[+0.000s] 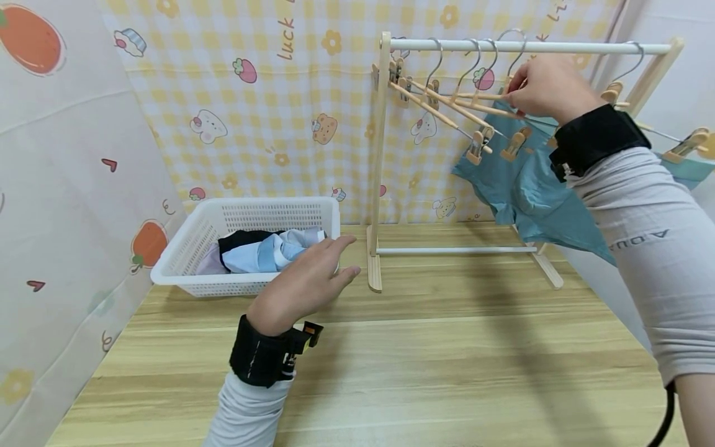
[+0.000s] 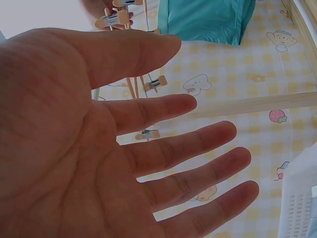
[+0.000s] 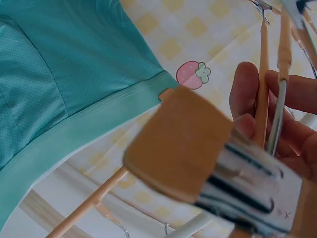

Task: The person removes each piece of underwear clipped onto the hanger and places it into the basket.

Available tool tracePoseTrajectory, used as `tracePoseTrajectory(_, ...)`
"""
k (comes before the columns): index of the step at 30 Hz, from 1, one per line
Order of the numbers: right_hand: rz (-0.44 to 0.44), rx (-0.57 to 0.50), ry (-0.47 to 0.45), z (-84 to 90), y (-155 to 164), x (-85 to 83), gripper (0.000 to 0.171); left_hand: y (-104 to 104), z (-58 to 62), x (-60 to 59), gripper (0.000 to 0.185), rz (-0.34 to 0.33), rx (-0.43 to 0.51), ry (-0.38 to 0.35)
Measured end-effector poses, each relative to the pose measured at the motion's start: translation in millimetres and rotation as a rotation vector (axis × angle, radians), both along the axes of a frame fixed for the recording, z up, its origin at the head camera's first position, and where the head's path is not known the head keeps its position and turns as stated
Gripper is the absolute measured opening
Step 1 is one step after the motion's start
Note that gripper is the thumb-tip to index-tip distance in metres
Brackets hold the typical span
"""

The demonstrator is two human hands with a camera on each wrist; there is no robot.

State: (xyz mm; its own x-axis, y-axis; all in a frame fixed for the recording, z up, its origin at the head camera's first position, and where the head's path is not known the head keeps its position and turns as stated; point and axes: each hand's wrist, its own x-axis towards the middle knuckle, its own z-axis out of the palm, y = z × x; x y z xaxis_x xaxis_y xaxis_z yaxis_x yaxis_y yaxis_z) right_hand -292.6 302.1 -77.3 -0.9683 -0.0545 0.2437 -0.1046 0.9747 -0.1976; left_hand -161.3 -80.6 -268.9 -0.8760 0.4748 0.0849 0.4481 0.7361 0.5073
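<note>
My right hand [image 1: 550, 90] is up at the rack's rail, and its fingers and thumb pinch a wooden clip hanger [image 3: 262, 84] by its bar. Teal shorts [image 1: 536, 186] hang behind and below that forearm; in the right wrist view, a wooden clip [image 3: 181, 144] sits by their pale waistband [image 3: 94, 119]. Several bare clip hangers [image 1: 430, 108] hang bunched to the left of the right hand. My left hand [image 1: 304, 279] hovers over the table at the basket's front right corner, its fingers straight and spread, palm bare in the left wrist view.
A white plastic basket [image 1: 195, 279] at the back left holds folded clothes [image 1: 259, 251] in light blue, black and lilac. The wooden rack's left post [image 1: 378, 155] rises from the table [image 1: 424, 360] between basket and shorts. Behind hangs a yellow checked curtain [image 1: 301, 87].
</note>
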Motion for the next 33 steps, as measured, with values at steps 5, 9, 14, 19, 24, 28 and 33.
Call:
tracePoseTrajectory(5, 0.033, 0.038, -0.015, -2.6, -3, -3.7, 0.029, 2, -0.5, -0.2, 0.058, -0.004, -0.013, 0.008)
tracePoseTrajectory(9, 0.054, 0.063, -0.032, -4.6, -5, -6.0, 0.030, 2, -0.8, 0.0, 0.058, 0.001, -0.020, -0.001)
tracePoseTrajectory(14, 0.060, 0.085, -0.056, -5.4, -6, -8.3, 0.032, 2, -0.7, 0.2, 0.058, 0.003, -0.015, -0.015)
tracePoseTrajectory(19, 0.061, 0.093, -0.079, -4.6, -5, -8.7, 0.036, 2, -1.4, -0.5, 0.058, -0.004, -0.008, -0.017)
tracePoseTrajectory(24, 0.059, 0.121, -0.083, -0.7, -1, -3.6, 0.037, 2, -2.1, -1.4, 0.058, -0.009, -0.003, -0.025)
tracePoseTrajectory(28, 0.069, 0.129, -0.057, 3.3, 7, 2.5, 0.034, 3, -1.3, -0.6, 0.058, -0.008, -0.001, -0.032)
tracePoseTrajectory(33, 0.042, 0.115, -0.058, 9.7, 22, 10.5, 0.036, 3, -1.0, 0.0, 0.059, -0.008, 0.008, -0.044)
